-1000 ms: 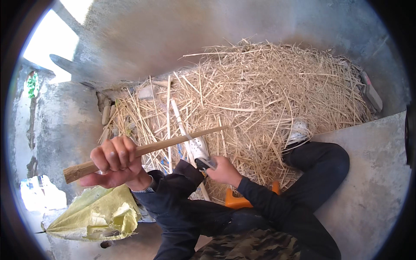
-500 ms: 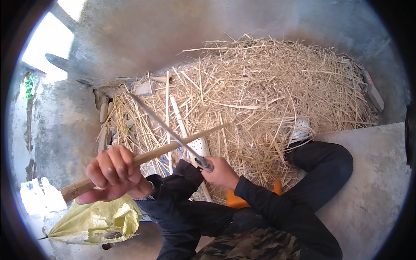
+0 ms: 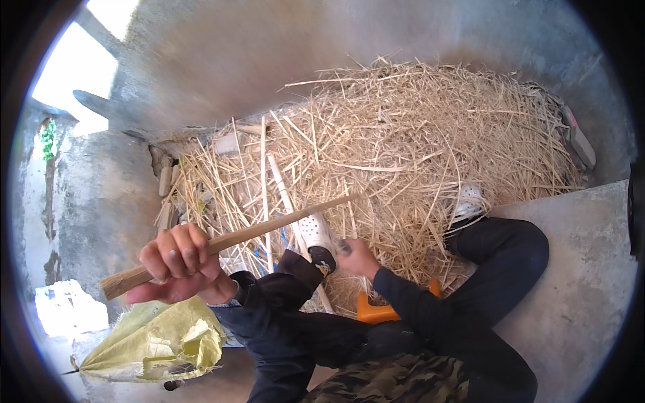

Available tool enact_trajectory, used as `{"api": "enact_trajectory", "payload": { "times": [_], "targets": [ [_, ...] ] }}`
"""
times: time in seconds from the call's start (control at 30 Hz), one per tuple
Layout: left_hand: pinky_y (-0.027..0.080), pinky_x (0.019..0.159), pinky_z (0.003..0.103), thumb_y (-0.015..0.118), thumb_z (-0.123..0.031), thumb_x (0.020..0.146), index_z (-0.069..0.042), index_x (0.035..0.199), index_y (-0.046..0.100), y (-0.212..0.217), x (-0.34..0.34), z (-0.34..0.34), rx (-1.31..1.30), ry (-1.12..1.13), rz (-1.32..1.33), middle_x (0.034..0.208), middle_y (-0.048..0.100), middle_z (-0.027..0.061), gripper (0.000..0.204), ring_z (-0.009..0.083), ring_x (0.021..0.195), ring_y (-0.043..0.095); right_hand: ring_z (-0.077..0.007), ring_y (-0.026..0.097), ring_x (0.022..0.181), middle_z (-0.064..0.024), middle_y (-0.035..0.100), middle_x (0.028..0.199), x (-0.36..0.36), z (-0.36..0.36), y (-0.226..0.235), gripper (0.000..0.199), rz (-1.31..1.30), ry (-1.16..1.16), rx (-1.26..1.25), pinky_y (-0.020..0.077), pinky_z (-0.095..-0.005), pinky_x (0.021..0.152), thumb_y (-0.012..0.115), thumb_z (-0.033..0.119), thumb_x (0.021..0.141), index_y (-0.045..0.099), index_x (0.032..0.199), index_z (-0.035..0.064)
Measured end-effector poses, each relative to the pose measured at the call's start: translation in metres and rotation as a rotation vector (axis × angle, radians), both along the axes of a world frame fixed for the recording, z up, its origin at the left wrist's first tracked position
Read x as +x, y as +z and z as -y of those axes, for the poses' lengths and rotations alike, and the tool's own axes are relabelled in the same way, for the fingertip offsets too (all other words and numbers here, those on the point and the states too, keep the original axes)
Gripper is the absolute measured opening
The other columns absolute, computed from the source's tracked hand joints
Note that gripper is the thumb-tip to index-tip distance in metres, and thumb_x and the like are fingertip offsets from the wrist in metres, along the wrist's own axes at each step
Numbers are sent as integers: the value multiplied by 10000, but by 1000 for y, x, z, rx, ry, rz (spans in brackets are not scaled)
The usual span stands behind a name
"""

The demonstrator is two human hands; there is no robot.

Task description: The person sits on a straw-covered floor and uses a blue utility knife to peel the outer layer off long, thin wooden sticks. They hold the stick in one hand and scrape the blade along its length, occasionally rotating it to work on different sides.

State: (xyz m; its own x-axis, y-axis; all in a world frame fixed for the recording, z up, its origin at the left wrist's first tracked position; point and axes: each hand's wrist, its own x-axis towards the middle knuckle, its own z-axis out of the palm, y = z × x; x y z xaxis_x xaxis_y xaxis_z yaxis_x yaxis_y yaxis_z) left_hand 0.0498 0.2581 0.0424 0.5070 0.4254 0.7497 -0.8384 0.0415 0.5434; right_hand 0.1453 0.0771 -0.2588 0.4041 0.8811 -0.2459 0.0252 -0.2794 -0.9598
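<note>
My left hand (image 3: pixel 178 262) is wrapped round the thick end of a long wooden stick (image 3: pixel 269 225). The stick slants up to the right and narrows to a thin tip above the shavings. To the right of it and below its tip, my right hand (image 3: pixel 358 260) is closed on the grey handle of a long knife (image 3: pixel 344 248). The knife's blade cannot be made out now; it showed clearly half a second ago. Between the stick and my right hand is my white clog (image 3: pixel 314 232), with the other clog (image 3: pixel 469 201) farther right, partly under strands.
A broad heap of pale shavings and strips (image 3: pixel 416 127) covers the floor ahead, against a concrete wall (image 3: pixel 269 47). An orange plastic piece (image 3: pixel 376 310) lies between my legs. A torn yellow sack (image 3: pixel 134 342) sits at lower left; stones (image 3: pixel 165 181) line the left corner.
My right hand has moved right with the knife, and the blade that crossed the stick no longer shows there. The stick and my left hand have shifted only slightly.
</note>
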Motion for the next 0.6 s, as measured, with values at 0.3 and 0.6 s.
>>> {"api": "enact_trajectory", "payload": {
  "times": [0.3, 0.6],
  "targets": [
    [197, 349, 172, 541, -634, 848, -191, 613, 334, -5, -5, -12, -15, -56, 15, 439, 269, -98, 543, 9, 343, 228, -206, 568, 553, -147, 559, 589, 8, 12, 16, 191, 3, 14, -86, 432, -384, 541, 629, 139, 709, 581, 749, -42],
    [176, 350, 203, 520, -676, 833, -200, 604, 329, -1, 2, -17, -37, -49, -39, 443, 247, -98, 561, 30, 349, 192, -321, 657, 711, -230, 650, 771, 40, 55, -131, 286, 57, 43, -656, 513, -393, 682, 608, 165, 703, 668, 924, -7]
  ]
}}
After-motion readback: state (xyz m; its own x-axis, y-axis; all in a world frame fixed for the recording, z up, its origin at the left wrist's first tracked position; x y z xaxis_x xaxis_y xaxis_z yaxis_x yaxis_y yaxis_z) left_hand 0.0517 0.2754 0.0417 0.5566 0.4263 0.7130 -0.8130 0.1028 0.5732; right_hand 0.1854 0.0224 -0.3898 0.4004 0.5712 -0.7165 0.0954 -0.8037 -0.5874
